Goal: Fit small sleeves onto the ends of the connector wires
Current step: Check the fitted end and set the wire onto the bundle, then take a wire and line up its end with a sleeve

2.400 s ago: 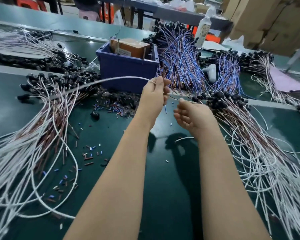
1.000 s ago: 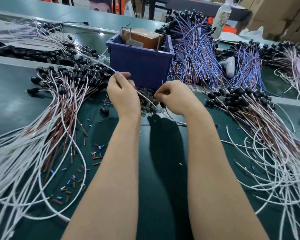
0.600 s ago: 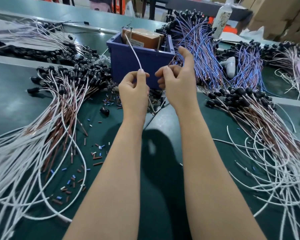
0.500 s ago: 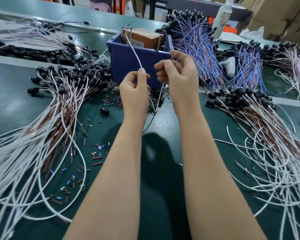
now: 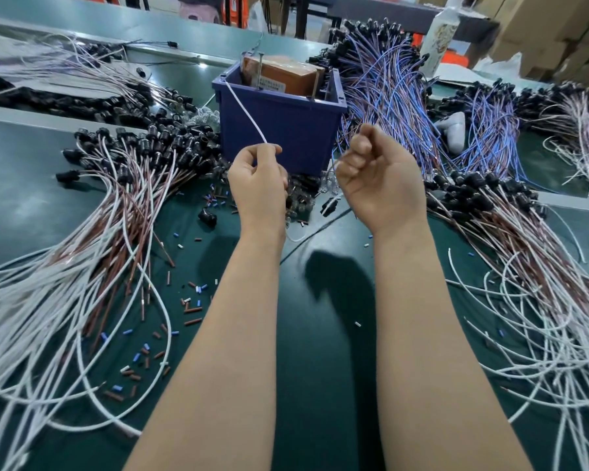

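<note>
Your left hand (image 5: 257, 185) pinches a white wire (image 5: 245, 113) between thumb and forefinger. The remaining fingers are curled under the pinch. From the pinch the wire rises away from you and to the left. It crosses the front wall of the blue bin (image 5: 286, 130) as far as the bin's near left corner.

Your right hand (image 5: 378, 178) is raised beside the left, apart from it. Its fingers are curled toward the palm. Blur hides the fingertips, so you cannot tell whether they hold anything.

The blue bin stands directly beyond both sets of fingers. It holds a brown carton (image 5: 286, 74) that rises above the rim and carries a pale label on its near face. A thin metal pin (image 5: 259, 68) stands upright at the carton's left part. The rest of the bin's interior is hidden.

The loose sleeves (image 5: 191, 309) are short brown, blue and white tube pieces. They lie scattered on the green mat (image 5: 320, 351), below and to the left of your left fingers. More lie between those fingers and the foot of the bin.

- To the left of your left fingers: a left bundle (image 5: 133, 185) of connector wires with black connectors and brown and white leads.
- To the right of your right fingers: a right bundle (image 5: 497, 212) of the same kind.
- Beyond your right fingers, beside the bin's right wall: a blue-lead bundle (image 5: 388, 90).
- Under your fingers, at the foot of the bin: a heap of small parts (image 5: 303, 198), dark and clear.
</note>
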`<action>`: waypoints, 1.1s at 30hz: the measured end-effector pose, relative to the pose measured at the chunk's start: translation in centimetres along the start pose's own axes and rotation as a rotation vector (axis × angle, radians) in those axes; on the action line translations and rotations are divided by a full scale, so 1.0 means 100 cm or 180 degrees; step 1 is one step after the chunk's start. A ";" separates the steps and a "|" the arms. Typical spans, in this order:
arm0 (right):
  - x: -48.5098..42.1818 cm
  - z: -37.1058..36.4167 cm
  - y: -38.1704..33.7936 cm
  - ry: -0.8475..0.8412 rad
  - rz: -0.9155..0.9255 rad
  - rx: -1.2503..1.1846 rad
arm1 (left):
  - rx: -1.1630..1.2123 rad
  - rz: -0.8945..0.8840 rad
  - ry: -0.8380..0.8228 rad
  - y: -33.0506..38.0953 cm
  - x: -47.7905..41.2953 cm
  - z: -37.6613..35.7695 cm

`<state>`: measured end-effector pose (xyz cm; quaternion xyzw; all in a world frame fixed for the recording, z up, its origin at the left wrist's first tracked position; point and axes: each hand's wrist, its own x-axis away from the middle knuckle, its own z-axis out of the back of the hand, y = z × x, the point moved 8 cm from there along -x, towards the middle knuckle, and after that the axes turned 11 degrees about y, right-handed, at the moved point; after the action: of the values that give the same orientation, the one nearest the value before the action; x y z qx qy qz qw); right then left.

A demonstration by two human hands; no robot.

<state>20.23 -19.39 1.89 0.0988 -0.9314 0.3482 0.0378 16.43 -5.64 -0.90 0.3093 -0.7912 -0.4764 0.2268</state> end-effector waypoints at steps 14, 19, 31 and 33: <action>-0.012 0.075 -0.027 0.1922 0.0934 0.4630 | 0.0065 0.0130 -0.0026 -0.004 0.001 -0.001; -0.013 0.070 -0.007 0.1686 0.0529 0.5565 | 0.0080 0.0169 -0.0020 -0.005 0.001 -0.002; -0.011 0.049 0.008 0.1145 0.0436 0.5877 | 0.0061 0.0168 -0.0040 -0.007 -0.001 -0.004; -0.010 0.045 0.014 0.0989 0.0356 0.6014 | 0.0073 0.0158 -0.0057 -0.007 -0.001 -0.005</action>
<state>20.96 -21.17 -2.50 -0.0033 -0.2539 0.9660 0.0489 16.99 -6.10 -1.33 0.2878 -0.8060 -0.4643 0.2279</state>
